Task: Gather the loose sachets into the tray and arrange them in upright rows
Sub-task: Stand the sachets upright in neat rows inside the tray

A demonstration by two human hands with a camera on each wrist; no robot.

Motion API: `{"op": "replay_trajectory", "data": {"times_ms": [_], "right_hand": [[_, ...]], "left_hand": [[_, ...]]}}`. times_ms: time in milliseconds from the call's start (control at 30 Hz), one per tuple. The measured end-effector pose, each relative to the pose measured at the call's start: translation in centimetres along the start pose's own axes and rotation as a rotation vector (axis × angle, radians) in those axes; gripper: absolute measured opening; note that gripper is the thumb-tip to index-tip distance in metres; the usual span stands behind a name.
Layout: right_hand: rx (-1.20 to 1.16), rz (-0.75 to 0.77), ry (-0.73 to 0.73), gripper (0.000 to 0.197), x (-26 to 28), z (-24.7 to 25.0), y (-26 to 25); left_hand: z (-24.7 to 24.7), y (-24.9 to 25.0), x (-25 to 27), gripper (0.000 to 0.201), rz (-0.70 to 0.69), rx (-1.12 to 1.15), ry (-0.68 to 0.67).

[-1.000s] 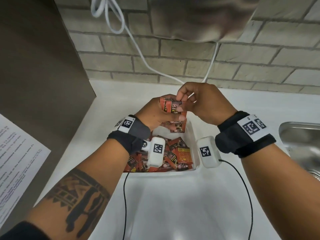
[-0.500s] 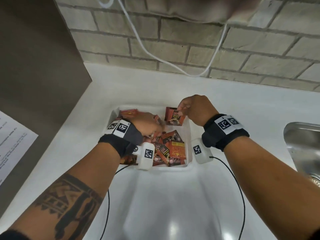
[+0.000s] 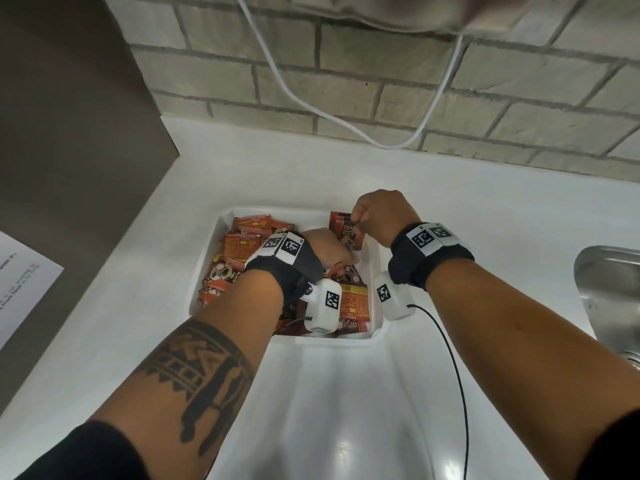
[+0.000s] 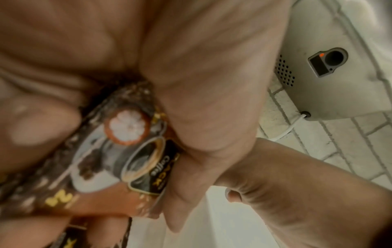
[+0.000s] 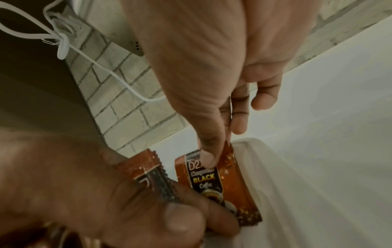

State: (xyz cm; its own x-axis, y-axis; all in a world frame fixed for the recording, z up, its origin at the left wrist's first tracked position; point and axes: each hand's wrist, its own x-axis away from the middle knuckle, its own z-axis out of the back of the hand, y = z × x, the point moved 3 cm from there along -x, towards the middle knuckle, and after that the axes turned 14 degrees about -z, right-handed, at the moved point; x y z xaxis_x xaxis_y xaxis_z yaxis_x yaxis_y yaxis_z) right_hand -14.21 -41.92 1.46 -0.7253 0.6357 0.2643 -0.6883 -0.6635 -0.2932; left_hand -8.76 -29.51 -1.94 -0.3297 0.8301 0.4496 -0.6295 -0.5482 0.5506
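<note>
Head view. We see a white rectangular plastic tray [image 3: 204, 271] on a white countertop [image 3: 346, 410], a grey brick wall [image 3: 381, 81] behind it. Loose red-brown coffee sachets [image 3: 242, 245] lie in a jumble across the tray's left side and near edge. At the tray's far right corner an upright sachet [image 3: 341, 225] stands against the wall of the tray. Our right hand [image 3: 384, 216] pinches its top edge. Our left hand [image 3: 327, 249] reaches into the middle of the tray, just left of that sachet, fingers hidden under the palm. A steel sink [image 3: 609, 289] sits well to the tray's right; a white cable [image 3: 311, 109] loops on the wall beyond the tray.

Left wrist view. The left hand [image 4: 191, 83] curls round a small bundle of sachets [image 4: 118, 159], thumb pressed on the printed face; blurred at the edges.

Right wrist view. The right hand [image 5: 212, 75] grips the upright sachet [image 5: 220, 181] at its top between thumb and fingers, beside the tray [image 5: 275, 167] wall. The left hand [image 5: 106, 193] holds its bundle of sachets [image 5: 148, 171] just left of it, the two packs near each other; touching or not, we cannot tell.
</note>
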Motion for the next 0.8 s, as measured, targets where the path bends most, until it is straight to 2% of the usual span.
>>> {"op": "replay_trajectory", "data": {"times_ms": [200, 533, 667, 733, 800], "right_hand": [[-0.056, 0.002, 0.065, 0.025, -0.2, -0.6, 0.8], [-0.104, -0.015, 0.063, 0.04, 0.3, -0.8, 0.9], [-0.11, -0.017, 0.071, 0.043, 0.7, -0.2, 1.1], [-0.157, 0.005, 0.11, 0.036, 1.3, 0.6, 1.2], [-0.249, 0.061, 0.126, 0.024, 2.3, 1.5, 1.2]], "left_hand": [[-0.1, -0.2, -0.6, 0.039, -0.009, 0.043, -0.009], [0.2, 0.4, 0.4, 0.04, -0.048, 0.098, 0.019], [0.8, 0.5, 1.3, 0.037, -0.076, 0.214, 0.013], [1.3, 0.1, 2.1, 0.033, -0.072, 0.294, 0.01], [1.6, -0.5, 2.9, 0.028, -0.061, 0.561, 0.024]]}}
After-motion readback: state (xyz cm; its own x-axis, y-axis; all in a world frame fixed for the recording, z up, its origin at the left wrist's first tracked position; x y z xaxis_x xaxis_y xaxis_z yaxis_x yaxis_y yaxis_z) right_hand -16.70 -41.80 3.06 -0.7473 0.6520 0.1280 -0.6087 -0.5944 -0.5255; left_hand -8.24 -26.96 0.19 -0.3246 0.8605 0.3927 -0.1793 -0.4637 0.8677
